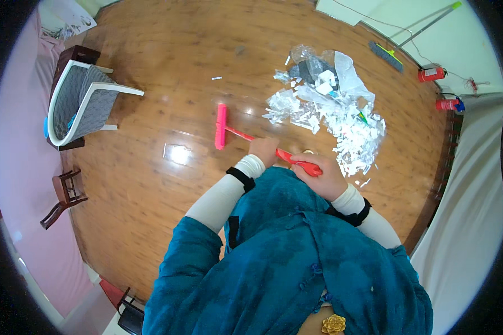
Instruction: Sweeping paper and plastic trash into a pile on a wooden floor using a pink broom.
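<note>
My left hand (264,151) is closed around the shaft of a red broom (239,133), partway along it. Further up, my right hand (325,177) wraps the thicker grip close to the handle's end. The broom's narrow pink head (221,127) points away to the left, over the wooden floor; whether its bristles touch the boards I cannot tell. Beyond my hands, to the right, lies a wide heap of white paper scraps (355,134) mixed with clear plastic bags (289,105). One paper strip (217,78) lies apart on the floor, past the broom head.
At the left stands a white-framed grey armchair (84,92), with a small dark wooden chair (67,191) nearer me. A grey-bristled broom (387,56) leans at the far-right wall. Two red fire extinguishers (432,74) are beside the white curtain (469,212). Pink cloth (33,184) lines the left side.
</note>
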`<state>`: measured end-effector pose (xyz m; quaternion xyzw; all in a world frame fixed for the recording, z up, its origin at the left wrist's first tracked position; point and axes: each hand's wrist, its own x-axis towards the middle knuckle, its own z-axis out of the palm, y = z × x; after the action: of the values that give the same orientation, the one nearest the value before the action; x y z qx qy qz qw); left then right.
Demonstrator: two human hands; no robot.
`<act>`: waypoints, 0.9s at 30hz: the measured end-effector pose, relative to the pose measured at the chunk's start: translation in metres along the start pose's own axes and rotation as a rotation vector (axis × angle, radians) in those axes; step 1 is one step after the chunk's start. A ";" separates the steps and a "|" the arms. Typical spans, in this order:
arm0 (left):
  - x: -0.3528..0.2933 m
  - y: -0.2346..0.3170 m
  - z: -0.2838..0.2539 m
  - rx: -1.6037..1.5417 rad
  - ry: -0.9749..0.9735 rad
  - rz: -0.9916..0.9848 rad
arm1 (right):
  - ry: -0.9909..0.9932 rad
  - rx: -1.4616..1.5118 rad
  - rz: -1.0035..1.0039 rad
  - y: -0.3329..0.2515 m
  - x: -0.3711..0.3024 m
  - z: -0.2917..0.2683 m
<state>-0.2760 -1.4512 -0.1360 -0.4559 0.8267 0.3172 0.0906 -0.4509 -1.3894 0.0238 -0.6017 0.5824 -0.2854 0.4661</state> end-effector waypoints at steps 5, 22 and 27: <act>0.026 0.060 0.011 -0.171 0.205 0.181 | 0.142 -0.160 -0.059 -0.013 -0.022 -0.042; 0.108 0.134 0.031 -0.006 0.003 0.222 | 0.302 -0.058 -0.031 0.064 -0.052 -0.134; 0.152 0.227 0.034 -0.161 0.022 0.300 | 0.405 -0.173 0.010 0.055 -0.075 -0.195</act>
<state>-0.5510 -1.4496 -0.1290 -0.3367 0.8583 0.3873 -0.0035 -0.6600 -1.3555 0.0681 -0.5671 0.6894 -0.3471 0.2874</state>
